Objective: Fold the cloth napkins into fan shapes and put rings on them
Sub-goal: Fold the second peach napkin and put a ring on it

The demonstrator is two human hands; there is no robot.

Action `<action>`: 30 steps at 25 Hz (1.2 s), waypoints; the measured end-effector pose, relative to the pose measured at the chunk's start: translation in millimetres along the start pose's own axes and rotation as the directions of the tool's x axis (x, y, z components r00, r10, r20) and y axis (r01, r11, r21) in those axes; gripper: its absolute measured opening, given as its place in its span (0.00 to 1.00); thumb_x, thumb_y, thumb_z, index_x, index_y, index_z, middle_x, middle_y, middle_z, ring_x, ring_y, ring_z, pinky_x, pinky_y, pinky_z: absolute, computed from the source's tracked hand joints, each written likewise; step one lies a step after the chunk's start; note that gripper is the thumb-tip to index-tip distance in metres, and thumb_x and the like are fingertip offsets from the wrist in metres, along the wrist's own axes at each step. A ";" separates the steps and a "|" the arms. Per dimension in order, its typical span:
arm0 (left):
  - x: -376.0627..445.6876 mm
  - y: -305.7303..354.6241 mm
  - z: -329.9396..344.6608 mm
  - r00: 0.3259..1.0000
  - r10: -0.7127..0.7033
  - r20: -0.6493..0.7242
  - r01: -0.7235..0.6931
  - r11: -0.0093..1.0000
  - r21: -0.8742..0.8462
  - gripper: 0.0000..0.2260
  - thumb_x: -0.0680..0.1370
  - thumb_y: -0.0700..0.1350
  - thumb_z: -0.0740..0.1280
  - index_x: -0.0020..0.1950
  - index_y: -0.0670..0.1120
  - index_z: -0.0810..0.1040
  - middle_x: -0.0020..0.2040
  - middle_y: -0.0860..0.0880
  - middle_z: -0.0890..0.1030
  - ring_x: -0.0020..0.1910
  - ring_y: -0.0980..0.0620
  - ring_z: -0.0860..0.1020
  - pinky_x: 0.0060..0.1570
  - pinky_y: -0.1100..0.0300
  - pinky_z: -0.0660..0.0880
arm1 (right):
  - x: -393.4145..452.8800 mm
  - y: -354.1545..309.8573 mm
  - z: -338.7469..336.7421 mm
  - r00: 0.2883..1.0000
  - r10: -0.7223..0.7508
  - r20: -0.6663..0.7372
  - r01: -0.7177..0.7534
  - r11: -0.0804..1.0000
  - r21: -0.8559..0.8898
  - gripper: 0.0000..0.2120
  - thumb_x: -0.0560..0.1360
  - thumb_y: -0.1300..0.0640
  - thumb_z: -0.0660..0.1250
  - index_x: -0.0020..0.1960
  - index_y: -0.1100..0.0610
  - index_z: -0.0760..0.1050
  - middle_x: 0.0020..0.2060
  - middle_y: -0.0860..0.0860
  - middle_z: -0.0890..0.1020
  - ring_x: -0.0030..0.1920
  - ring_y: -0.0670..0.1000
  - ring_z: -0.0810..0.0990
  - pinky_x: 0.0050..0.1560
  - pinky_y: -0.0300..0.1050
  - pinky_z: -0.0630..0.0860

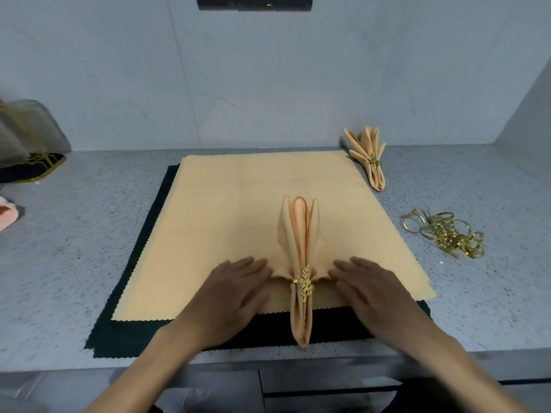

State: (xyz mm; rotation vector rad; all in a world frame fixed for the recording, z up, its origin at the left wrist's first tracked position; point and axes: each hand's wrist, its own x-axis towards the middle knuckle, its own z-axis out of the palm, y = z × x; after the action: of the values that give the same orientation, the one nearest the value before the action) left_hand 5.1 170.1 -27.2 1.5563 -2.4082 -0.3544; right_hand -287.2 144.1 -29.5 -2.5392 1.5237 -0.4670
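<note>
Both hands are flat and open right now, no real grip on anything: my left hand [235, 289] has its fingers stretched out, tips touching the left side of the ringed napkin [299, 263], and my right hand [369, 289] mirrors it on the other side, fingertips on the cloth just beside the gold leaf ring [304, 283]. That napkin lies in the middle of the near edge of the stack of flat peach napkins [238, 222], its pleats pointing away from me, its folded tail hanging over the dark cloth [125, 332] underneath.

Soft, light stuff, this. It looks limp enough that the pleats would slump or slide open if I pulled on one layer alone. The ring is the stiff part and the natural place to take hold, I reckon: pinch at the band, where the folds are bunched tight, and the whole thing should lift as one. The upper pleats want gentle spreading with fingertips, not tugging, or the ring could slip down the tail.

One finished fan napkin [368, 158] sits at the far right corner on the surface [89, 234], and the pile of spare gold rings [444, 234] waits to my right, apart from the stack.
</note>
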 end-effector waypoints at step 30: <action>43.6 10.4 20.4 0.947 0.068 -0.314 -0.099 0.992 -0.082 0.10 0.74 0.51 0.63 0.48 0.52 0.82 0.43 0.55 0.81 0.42 0.55 0.76 0.39 0.61 0.72 | 34.7 -90.7 -0.4 0.891 0.452 -0.037 -0.440 0.881 0.172 0.21 0.74 0.31 0.60 0.44 0.49 0.70 0.35 0.43 0.75 0.32 0.43 0.71 0.30 0.39 0.60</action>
State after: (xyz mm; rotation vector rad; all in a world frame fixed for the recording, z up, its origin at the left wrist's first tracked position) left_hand -28.0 135.8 -39.5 1.3494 -2.1712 -0.1886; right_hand -196.5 156.7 2.8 -1.9798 1.9391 -0.5919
